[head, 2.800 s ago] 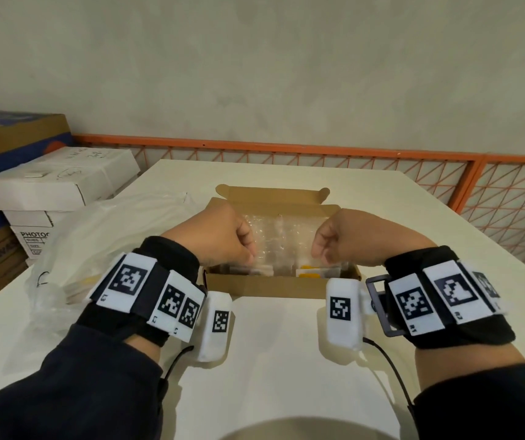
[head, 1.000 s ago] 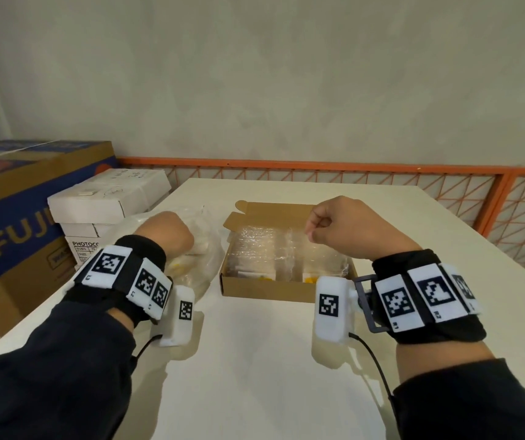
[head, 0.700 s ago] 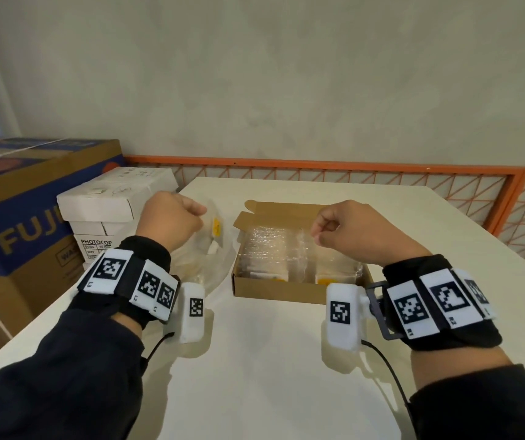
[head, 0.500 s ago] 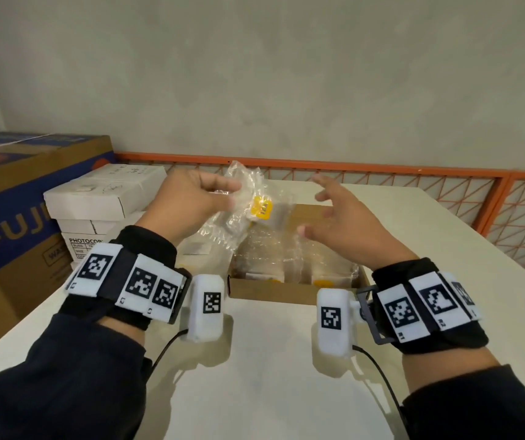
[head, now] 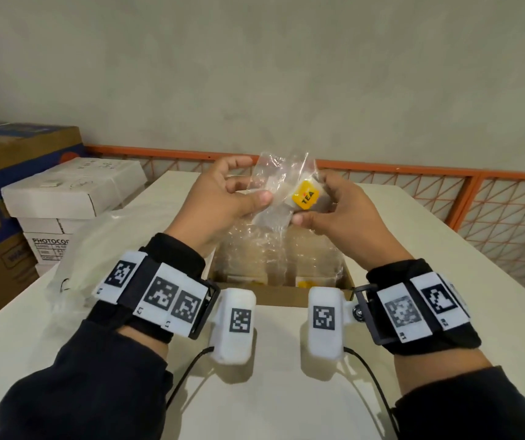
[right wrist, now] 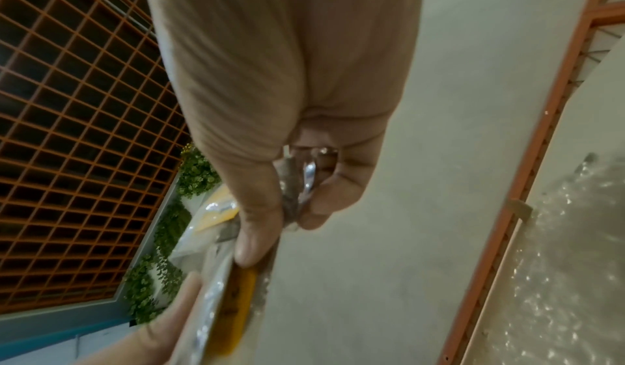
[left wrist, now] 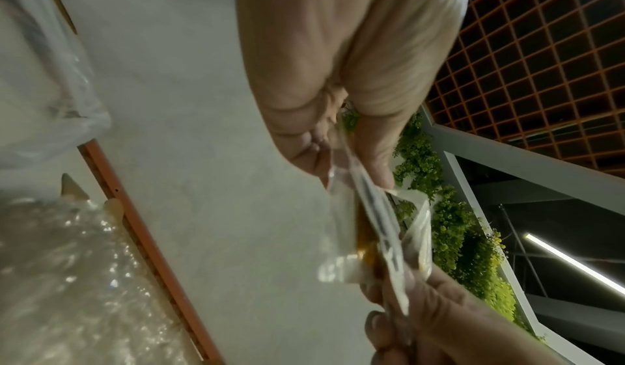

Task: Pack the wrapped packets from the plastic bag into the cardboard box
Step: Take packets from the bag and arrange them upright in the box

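Observation:
Both hands hold one clear-wrapped packet (head: 288,193) with a yellow TEA label up in the air above the cardboard box (head: 281,298). My left hand (head: 223,201) pinches its left edge between thumb and fingers, and my right hand (head: 331,214) pinches its right side. The left wrist view shows the packet (left wrist: 368,226) edge-on below the pinching left hand (left wrist: 341,141). In the right wrist view the packet (right wrist: 236,290) runs down from the right hand (right wrist: 290,205). Several wrapped packets (head: 273,258) fill the box. The plastic bag (head: 102,246) lies left of the box.
The white table (head: 273,392) carries the box and bag. White cartons (head: 67,192) and a brown and blue box (head: 7,160) are stacked off its left edge. An orange mesh railing (head: 483,198) runs behind and to the right.
My left hand went into the bag, pulled out a packet and lifted it over the box. My right hand opened, came across and took the packet's right side.

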`<state>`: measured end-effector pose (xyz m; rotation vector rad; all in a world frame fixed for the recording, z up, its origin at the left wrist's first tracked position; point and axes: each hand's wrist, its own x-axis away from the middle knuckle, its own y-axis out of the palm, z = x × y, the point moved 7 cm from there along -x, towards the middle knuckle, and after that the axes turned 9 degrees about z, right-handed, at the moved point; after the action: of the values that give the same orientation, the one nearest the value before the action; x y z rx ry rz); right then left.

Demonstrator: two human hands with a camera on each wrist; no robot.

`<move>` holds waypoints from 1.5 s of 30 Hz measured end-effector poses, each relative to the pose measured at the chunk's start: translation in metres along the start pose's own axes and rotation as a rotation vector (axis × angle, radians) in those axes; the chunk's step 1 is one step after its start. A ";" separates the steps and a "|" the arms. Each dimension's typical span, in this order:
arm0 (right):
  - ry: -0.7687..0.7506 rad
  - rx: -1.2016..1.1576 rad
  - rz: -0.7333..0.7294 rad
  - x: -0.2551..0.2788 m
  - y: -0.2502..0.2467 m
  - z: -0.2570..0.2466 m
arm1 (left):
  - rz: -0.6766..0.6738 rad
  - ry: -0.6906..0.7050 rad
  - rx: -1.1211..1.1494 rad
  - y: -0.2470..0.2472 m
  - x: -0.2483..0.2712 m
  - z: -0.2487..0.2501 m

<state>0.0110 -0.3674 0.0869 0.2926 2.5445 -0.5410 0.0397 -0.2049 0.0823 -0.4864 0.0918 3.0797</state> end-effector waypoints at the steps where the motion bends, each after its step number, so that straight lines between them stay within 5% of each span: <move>1: 0.002 0.000 0.009 0.000 -0.003 0.000 | -0.018 0.002 -0.032 0.001 0.001 -0.001; 8: 0.072 0.111 0.024 0.000 -0.019 0.009 | 0.118 0.029 -0.143 -0.023 -0.009 -0.004; 12: 0.108 0.382 -0.174 0.005 -0.007 0.016 | 0.205 -0.009 -0.092 -0.043 -0.015 -0.002; 18: 0.224 0.740 -0.458 0.021 0.009 0.042 | 0.166 -0.064 -0.035 -0.036 -0.013 -0.002; 27: 0.234 0.820 -0.502 0.025 0.018 0.044 | 0.125 -0.088 -0.104 -0.029 -0.011 -0.006; 32: 0.157 0.805 -0.367 0.019 0.015 0.036 | 0.106 -0.088 -0.132 -0.027 -0.010 -0.006; 39: 0.167 0.793 -0.494 0.028 0.029 0.038 | 0.101 -0.090 -0.141 -0.027 -0.009 -0.005; 45: 0.171 0.933 -0.431 0.019 0.003 0.031 | 0.100 -0.098 -0.146 -0.027 -0.010 -0.008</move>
<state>0.0100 -0.3759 0.0516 0.0973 2.3290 -1.9271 0.0525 -0.1781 0.0767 -0.3434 -0.1144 3.2177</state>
